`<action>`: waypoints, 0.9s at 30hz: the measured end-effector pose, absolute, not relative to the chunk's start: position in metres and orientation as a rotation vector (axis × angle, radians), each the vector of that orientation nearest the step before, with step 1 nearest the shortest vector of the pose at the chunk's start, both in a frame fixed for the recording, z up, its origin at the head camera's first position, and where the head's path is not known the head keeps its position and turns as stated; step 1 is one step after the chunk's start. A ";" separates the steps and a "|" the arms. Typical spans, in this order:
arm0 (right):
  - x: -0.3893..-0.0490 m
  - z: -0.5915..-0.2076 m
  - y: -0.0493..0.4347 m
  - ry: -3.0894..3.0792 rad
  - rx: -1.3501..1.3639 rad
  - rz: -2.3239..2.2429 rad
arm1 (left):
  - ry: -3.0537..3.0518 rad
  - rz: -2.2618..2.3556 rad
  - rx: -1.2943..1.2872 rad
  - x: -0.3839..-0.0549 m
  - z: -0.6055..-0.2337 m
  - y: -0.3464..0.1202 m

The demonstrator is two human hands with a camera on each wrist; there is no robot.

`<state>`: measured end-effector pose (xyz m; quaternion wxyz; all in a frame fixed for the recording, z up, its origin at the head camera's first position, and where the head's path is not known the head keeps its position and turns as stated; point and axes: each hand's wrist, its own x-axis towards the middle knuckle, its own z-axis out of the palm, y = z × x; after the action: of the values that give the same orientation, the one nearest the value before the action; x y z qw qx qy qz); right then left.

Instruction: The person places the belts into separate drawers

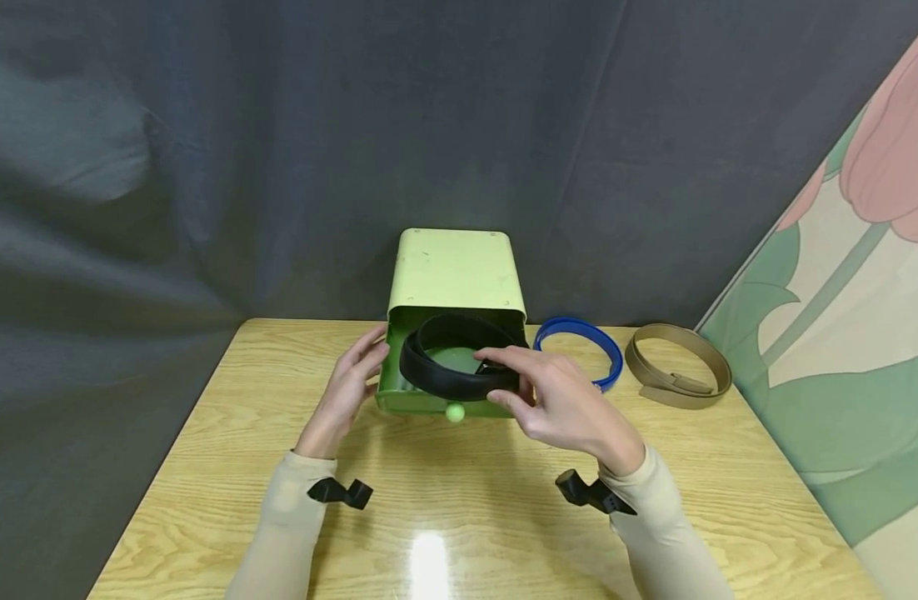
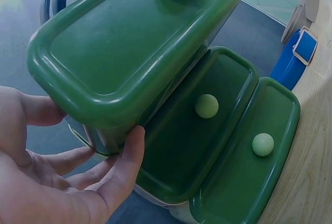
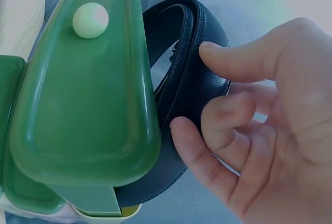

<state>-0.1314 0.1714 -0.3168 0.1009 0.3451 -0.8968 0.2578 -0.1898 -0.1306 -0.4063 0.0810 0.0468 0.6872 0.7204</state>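
Note:
A coiled black belt (image 1: pixel 444 385) sits over the pulled-out top drawer (image 1: pixel 414 405) of a small green cabinet (image 1: pixel 459 268). My right hand (image 1: pixel 560 404) pinches the belt's right side between thumb and fingers; the right wrist view shows the dark leather belt (image 3: pixel 207 42) partly behind the green drawer front (image 3: pixel 88 105). At the drawer's left side, my left hand (image 1: pixel 346 393) touches the wall with extended fingers. Close up, its fingertips (image 2: pixel 134 140) rest by the corner behind the drawer front (image 2: pixel 119 53). The belt's lower part in the drawer is partly hidden.
Right of the cabinet, a coiled blue belt (image 1: pixel 579 325) and a coiled tan belt (image 1: pixel 721 367) lie on the wooden table (image 1: pixel 279 533). Two lower drawers (image 2: pixel 181 146) with round knobs are closed. A dark curtain (image 1: pixel 316 150) hangs behind; a floral cloth (image 1: pixel 864 350) hangs at right.

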 end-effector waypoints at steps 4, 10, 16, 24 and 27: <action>-0.132 -0.318 0.172 -2.661 1.017 0.749 | 2.058 2.146 0.138 -0.189 -0.407 -0.129; -0.134 -0.317 0.172 -2.706 0.985 0.775 | 2.061 2.138 0.147 -0.190 -0.406 -0.129; -0.139 -0.318 0.169 -2.738 0.955 0.780 | 2.036 2.153 0.133 -0.189 -0.407 -0.131; -0.149 -0.320 0.165 -2.771 0.955 0.798 | 2.037 2.155 0.124 -0.191 -0.408 -0.132; -0.153 -0.321 0.165 -2.796 0.945 0.812 | 2.038 2.151 0.126 -0.192 -0.407 -0.132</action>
<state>-0.1525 0.1653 -0.3213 0.0403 0.3085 -0.9127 0.2650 -0.1915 -0.1320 -0.4072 0.0879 0.0424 0.6844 0.7225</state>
